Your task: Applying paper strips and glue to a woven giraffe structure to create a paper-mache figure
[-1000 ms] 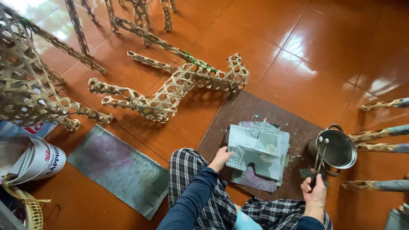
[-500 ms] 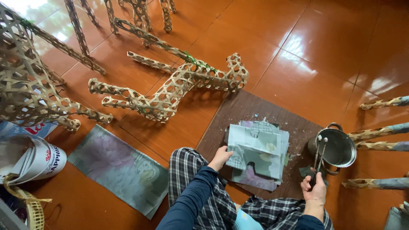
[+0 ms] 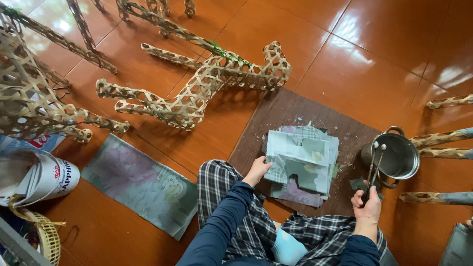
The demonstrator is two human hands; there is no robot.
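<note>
My left hand (image 3: 257, 170) rests on the near left edge of a stack of cut paper sheets (image 3: 303, 162) lying on a dark brown board (image 3: 276, 113). The fingers grip the stack's edge. My right hand (image 3: 367, 206) is shut on a thin stick-like brush (image 3: 374, 165) with two pale tips, held upright against the rim of a small metal pot (image 3: 396, 155) at the board's right edge. My legs in checked trousers (image 3: 231, 197) are folded below the board.
A woven bamboo animal frame (image 3: 197, 91) lies on the red tiled floor beyond the board. More woven frames stand at the left (image 3: 29, 98) and right (image 3: 443, 140). A printed sheet (image 3: 140, 184) lies left of my knee, with a rolled white sheet (image 3: 42, 177) and a small basket (image 3: 44, 236).
My right hand and the brush have shifted only slightly by the pot. The left hand stays on the paper stack.
</note>
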